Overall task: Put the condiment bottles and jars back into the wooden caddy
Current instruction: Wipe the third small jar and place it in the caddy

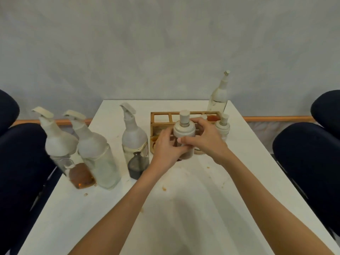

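A white surface (184, 208) stood against a pale grey wall (165, 43), with small brown crumbs (164, 188) scattered on it. Dark padded chairs flanked the surface, one to its left (20, 162) and one to its right (309, 153). An orange-brown baseboard strip (276, 118) ran behind the surface along the wall's foot.

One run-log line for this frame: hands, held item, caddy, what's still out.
left hand + right hand: both on jar | jar: over caddy front | out: three bottles left, one bottle behind caddy
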The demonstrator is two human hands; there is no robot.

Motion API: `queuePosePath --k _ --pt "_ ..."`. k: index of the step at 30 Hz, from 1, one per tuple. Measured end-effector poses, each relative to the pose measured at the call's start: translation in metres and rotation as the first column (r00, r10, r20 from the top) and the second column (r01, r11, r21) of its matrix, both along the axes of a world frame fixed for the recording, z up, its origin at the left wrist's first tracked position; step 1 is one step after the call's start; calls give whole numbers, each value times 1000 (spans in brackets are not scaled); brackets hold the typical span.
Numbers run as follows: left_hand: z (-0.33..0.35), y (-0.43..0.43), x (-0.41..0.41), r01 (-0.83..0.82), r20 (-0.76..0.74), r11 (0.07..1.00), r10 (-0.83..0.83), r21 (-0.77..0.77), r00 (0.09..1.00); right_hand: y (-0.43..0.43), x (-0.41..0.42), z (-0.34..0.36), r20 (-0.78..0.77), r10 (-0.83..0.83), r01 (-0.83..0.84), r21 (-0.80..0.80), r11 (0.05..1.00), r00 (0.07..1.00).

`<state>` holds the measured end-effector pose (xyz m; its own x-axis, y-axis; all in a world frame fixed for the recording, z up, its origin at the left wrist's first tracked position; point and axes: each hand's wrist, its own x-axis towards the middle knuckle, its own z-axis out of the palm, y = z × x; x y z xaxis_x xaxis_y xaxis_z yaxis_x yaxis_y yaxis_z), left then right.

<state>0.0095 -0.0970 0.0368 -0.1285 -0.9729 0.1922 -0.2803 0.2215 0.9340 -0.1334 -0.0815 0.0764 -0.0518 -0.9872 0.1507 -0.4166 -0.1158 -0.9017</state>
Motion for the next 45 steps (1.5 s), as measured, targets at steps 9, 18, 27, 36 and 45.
queuePosePath --k 9,18,27,36,45 --pt "-24 -69 -18 -99 -26 994 100 46 995 -69 -18 -8 -128 121 -126 -34 991 984" --pt "-57 -87 -30 -95 35 982 90 162 995 -99 -32 -34 -426 103 -143 -61 988 899" --pt "-61 -85 -38 -164 188 971 131 174 973 -100 -35 -44 -462 138 -211 -111 971 876" --pt "-50 -85 -39 -88 243 963 24 255 970 -100 -35 -40 -476 150 -206 -68 976 866" --pt "4 -47 -32 -13 433 997 -22 78 901 -78 -38 -9 -481 111 -204 -146 968 870"
